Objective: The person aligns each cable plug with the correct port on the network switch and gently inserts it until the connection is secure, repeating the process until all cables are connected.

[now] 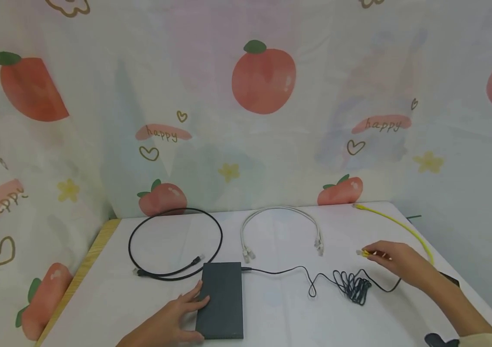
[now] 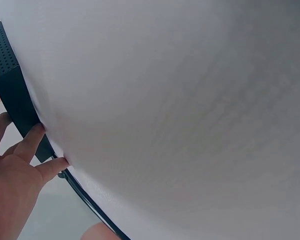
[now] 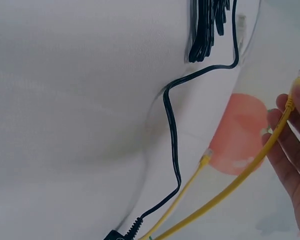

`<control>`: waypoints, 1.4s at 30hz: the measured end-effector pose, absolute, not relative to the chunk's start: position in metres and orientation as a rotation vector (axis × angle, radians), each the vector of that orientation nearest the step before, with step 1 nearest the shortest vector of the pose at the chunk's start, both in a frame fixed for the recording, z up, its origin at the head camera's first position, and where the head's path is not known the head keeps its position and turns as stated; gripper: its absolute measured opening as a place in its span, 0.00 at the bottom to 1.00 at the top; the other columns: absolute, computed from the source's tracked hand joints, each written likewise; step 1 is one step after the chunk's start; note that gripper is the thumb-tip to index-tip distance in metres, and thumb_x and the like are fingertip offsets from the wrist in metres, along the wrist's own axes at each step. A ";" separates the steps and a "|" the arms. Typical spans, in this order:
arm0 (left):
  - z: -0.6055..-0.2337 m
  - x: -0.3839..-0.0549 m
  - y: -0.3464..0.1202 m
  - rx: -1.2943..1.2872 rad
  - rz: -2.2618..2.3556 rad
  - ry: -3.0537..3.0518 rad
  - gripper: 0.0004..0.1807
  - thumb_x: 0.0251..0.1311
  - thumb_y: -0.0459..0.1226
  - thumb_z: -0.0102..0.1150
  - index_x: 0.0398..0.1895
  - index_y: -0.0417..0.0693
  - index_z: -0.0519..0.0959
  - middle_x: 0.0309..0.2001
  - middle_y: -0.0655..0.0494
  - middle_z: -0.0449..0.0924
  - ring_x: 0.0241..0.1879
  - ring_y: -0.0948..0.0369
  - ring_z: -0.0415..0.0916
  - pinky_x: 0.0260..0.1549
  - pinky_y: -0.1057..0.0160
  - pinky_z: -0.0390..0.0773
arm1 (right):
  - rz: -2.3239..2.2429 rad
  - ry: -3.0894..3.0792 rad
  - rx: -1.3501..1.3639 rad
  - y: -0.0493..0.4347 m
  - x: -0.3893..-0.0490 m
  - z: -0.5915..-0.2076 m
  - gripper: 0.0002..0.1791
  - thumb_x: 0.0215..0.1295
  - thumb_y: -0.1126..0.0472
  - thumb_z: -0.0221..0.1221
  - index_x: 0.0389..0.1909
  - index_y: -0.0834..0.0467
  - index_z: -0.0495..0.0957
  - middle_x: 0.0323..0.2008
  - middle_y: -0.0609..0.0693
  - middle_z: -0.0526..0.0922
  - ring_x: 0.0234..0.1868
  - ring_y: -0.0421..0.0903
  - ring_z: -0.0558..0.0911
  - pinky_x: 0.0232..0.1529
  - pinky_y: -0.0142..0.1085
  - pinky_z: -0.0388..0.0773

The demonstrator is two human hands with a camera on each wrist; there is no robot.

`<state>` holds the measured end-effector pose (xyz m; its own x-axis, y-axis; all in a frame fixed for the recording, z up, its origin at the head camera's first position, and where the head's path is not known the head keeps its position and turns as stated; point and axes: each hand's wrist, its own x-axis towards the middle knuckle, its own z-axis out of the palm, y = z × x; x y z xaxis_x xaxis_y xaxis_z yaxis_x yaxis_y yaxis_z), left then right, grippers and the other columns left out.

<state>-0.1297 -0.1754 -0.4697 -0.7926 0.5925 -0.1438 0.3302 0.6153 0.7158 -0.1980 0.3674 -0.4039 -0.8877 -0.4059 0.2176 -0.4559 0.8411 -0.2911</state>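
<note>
My right hand (image 1: 395,260) pinches a yellow network cable (image 3: 240,175) just behind its clear plug, raised above the table. The cable's other plug lies at the back right of the table. A flat black box (image 1: 221,301) with small vent holes in one side, perhaps a network switch, lies at the front middle. My left hand (image 1: 176,313) rests against its left edge, fingers spread and fairly straight, with a fingertip on its top. A thin black power cord (image 1: 280,271) runs from the box's right side into a tied bundle (image 1: 354,287).
Behind the box on the left lies a looped black network cable (image 1: 221,231). A grey-white network cable (image 1: 282,208) arches at the back middle. Partly behind the right forearm sits a black power adapter (image 1: 449,278). A printed cloth (image 1: 202,159) hangs behind the white table (image 1: 280,318).
</note>
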 end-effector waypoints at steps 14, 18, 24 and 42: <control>-0.468 -0.130 -0.175 0.714 1.026 2.454 0.44 0.48 0.55 0.66 0.66 0.44 0.66 0.72 0.40 0.45 0.63 0.28 0.45 0.53 0.31 0.57 | 0.687 -2.914 0.708 0.345 -0.187 -0.403 0.10 0.58 0.61 0.64 0.41 0.57 0.83 0.35 0.41 0.83 0.32 0.33 0.76 0.31 0.30 0.78; -0.466 -0.129 -0.174 0.682 1.037 2.450 0.44 0.48 0.55 0.66 0.66 0.44 0.67 0.72 0.41 0.45 0.63 0.26 0.43 0.53 0.30 0.56 | 0.764 -2.914 0.746 0.339 -0.187 -0.403 0.11 0.59 0.57 0.64 0.41 0.56 0.83 0.35 0.41 0.83 0.33 0.33 0.78 0.33 0.30 0.78; -0.464 -0.128 -0.173 0.673 1.036 2.446 0.44 0.48 0.54 0.67 0.66 0.44 0.66 0.72 0.41 0.45 0.63 0.27 0.43 0.53 0.30 0.56 | 0.865 -2.982 0.773 0.329 -0.185 -0.402 0.11 0.59 0.57 0.63 0.41 0.56 0.83 0.34 0.40 0.83 0.33 0.33 0.78 0.33 0.31 0.79; -0.467 -0.128 -0.173 0.696 1.062 2.449 0.44 0.47 0.54 0.67 0.66 0.42 0.66 0.72 0.40 0.44 0.66 0.34 0.44 0.55 0.32 0.57 | 0.968 -3.062 0.837 0.296 -0.177 -0.402 0.09 0.58 0.56 0.65 0.39 0.53 0.83 0.32 0.35 0.80 0.31 0.33 0.76 0.31 0.30 0.77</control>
